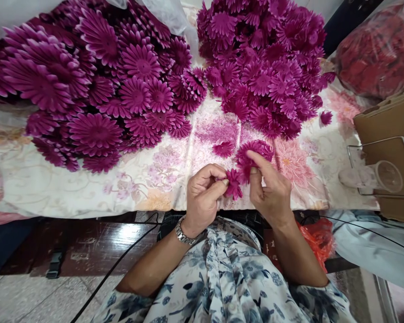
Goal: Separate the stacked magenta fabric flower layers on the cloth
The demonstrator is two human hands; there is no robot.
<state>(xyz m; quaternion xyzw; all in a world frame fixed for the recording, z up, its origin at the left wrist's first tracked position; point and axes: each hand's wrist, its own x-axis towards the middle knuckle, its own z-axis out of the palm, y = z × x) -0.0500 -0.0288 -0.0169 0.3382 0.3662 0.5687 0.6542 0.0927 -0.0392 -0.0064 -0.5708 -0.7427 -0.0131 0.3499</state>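
At the table's front edge, my left hand (205,193) pinches a small magenta artificial flower (234,185) between thumb and fingertips. Close beside it, my right hand (271,188) has its index finger and thumb closed on a larger, fuller magenta flower head (260,148). The two flowers nearly touch, and the fingers hide part of each. A loose small flower (223,148) lies on the cloth just beyond my hands.
Large flower petals (97,134) are heaped at the left, smaller flower pieces (262,80) at the back centre. A patterned tablecloth (121,197) covers the table. At the right are a cardboard box (387,121), a clear plastic cup (388,176) and a bag of red pieces (380,54).
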